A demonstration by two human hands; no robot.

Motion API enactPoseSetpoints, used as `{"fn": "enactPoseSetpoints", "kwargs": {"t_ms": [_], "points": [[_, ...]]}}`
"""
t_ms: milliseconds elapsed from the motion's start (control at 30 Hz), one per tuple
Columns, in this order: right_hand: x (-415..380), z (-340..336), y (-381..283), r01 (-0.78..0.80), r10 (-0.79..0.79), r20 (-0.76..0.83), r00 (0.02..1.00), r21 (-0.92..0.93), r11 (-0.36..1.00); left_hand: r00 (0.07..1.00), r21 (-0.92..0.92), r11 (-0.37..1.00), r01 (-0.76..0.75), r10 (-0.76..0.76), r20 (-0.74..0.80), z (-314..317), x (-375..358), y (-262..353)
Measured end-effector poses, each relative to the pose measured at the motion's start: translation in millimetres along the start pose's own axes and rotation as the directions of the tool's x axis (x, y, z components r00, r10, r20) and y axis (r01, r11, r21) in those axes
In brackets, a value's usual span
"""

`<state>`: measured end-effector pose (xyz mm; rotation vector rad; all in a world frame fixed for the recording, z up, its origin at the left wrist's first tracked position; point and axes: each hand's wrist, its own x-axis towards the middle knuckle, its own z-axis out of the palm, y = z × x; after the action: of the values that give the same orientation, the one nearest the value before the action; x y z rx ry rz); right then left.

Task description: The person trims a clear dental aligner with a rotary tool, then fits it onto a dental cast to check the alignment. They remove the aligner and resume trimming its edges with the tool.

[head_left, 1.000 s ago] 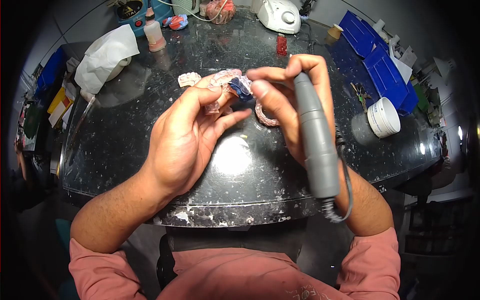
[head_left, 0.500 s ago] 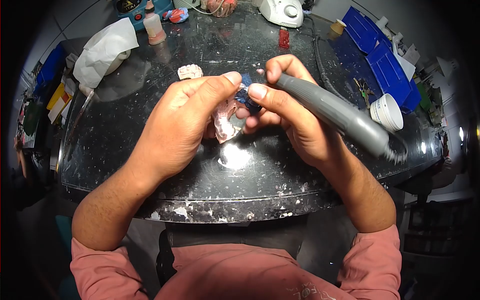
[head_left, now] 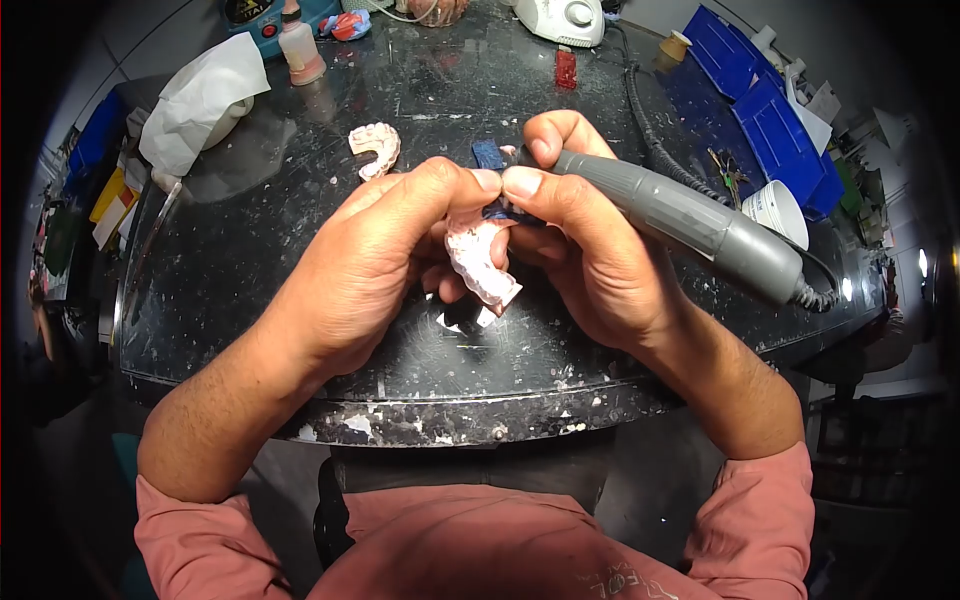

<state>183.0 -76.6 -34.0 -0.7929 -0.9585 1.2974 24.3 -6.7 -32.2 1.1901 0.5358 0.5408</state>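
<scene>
My left hand [head_left: 370, 245] is closed around a pale plaster dental model [head_left: 478, 262], its curved arch hanging below the fingers. Between the two thumbs, whose tips meet, the upper end of the model is mostly hidden; a dark blue part [head_left: 497, 212] shows just beneath them. My right hand [head_left: 600, 225] grips a grey rotary handpiece [head_left: 690, 220], its cord end pointing to the lower right, while the thumb and lower fingers press in at the model. A second plaster dental model [head_left: 376, 146] lies on the table beyond my left hand.
A blue block [head_left: 488, 154] lies just past my thumbs, a red piece [head_left: 566, 70] farther back. The handpiece's control box [head_left: 562, 20] stands at the rear. A white tub [head_left: 775, 215] and blue bins [head_left: 785, 135] are right; a paper-covered bowl [head_left: 205, 105] and bottle [head_left: 300, 50] are left.
The held model has turned and shows more of its arch below the thumbs. My thumbs have come together, and the handpiece's rear end has shifted slightly right.
</scene>
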Motion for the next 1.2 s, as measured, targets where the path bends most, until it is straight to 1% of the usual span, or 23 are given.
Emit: {"fn": "enactPoseSetpoints", "kwargs": {"t_ms": [67,200,300,400,467,500,533,600,667,700,733,800,833,867,900,933,1000,1067,1100,1133,1200], "points": [[0,0,1,-0.035,0.036,-0.017,0.999,0.022,0.999,1.000,0.004,1.000,0.028,-0.028,0.004,-3,1,-2],[-1,-2,3,-0.040,0.041,-0.022,0.999,0.004,0.999,0.999,-0.006,1.000,0.030,-0.029,0.019,-3,-1,-2],[-1,-1,2,-0.039,0.040,-0.038,0.998,0.031,0.999,0.999,0.008,0.999,0.045,-0.045,0.024,-2,0,-1],[4,-6,1,-0.032,0.032,-0.002,0.999,0.005,0.999,0.998,-0.010,0.999,0.048,-0.048,0.033,-5,2,-1],[8,-12,-3,-0.085,0.091,0.009,0.996,-0.274,0.958,1.000,0.047,0.999,0.008,-0.007,-0.025,-5,3,0],[9,-12,-1,-0.069,0.061,-0.038,0.997,-0.294,0.953,1.000,0.051,0.999,-0.015,0.016,-0.018,-5,4,-1],[12,-18,-1,-0.097,0.091,-0.052,0.995,-0.125,0.987,1.000,0.053,0.998,-0.014,0.015,-0.015,-3,3,-1],[9,-20,-4,-0.139,0.124,-0.124,0.985,-0.123,0.983,1.000,0.074,0.997,-0.021,0.022,-0.016,0,0,3],[8,-14,-9,-0.099,0.083,-0.089,0.993,-0.190,0.977,0.999,0.071,0.997,-0.027,0.029,-0.033,-1,1,-1],[8,-16,-8,-0.084,0.081,-0.022,0.996,-0.220,0.972,0.998,0.065,0.997,-0.029,0.033,-0.053,-2,1,-2],[7,-16,-4,-0.020,0.027,0.034,0.999,-0.192,0.981,0.998,0.066,0.997,-0.029,0.033,-0.056,-3,1,0],[8,-16,-4,0.017,-0.005,0.077,0.997,-0.154,0.988,1.000,0.092,0.996,-0.008,0.008,0.000,-3,-1,4],[8,-14,-5,0.018,-0.013,0.038,0.999,-0.130,0.991,1.000,0.093,0.996,-0.008,0.008,0.002,-2,0,4],[7,-12,-7,0.021,-0.021,-0.002,1.000,-0.106,0.994,0.996,0.002,0.998,-0.063,0.063,0.066,0,1,4],[6,-14,-9,0.035,-0.036,-0.002,0.999,-0.101,0.994,0.985,-0.092,0.990,-0.110,0.122,0.126,1,1,5],[7,-16,-8,0.080,-0.081,-0.012,0.997,-0.061,0.995,0.977,-0.099,0.982,-0.159,0.171,0.129,4,-1,3],[7,-18,-9,0.116,-0.116,-0.042,0.992,-0.001,0.993,0.956,-0.022,0.965,-0.263,0.264,0.132,11,-3,1],[7,-17,-6,0.134,-0.133,-0.052,0.990,0.020,0.991,0.910,0.110,0.928,-0.357,0.319,0.267,5,6,-8],[7,-15,-4,0.148,-0.145,-0.060,0.988,0.041,0.988,0.920,0.137,0.927,-0.348,0.310,0.239,5,3,-9],[6,-9,-7,0.114,-0.111,-0.127,0.986,0.018,0.993,0.919,0.141,0.927,-0.349,0.309,0.243,4,3,-10],[5,-14,-10,0.062,-0.063,-0.052,0.997,-0.024,0.998,0.926,0.082,0.930,-0.358,0.342,0.158,1,4,-16]]}}
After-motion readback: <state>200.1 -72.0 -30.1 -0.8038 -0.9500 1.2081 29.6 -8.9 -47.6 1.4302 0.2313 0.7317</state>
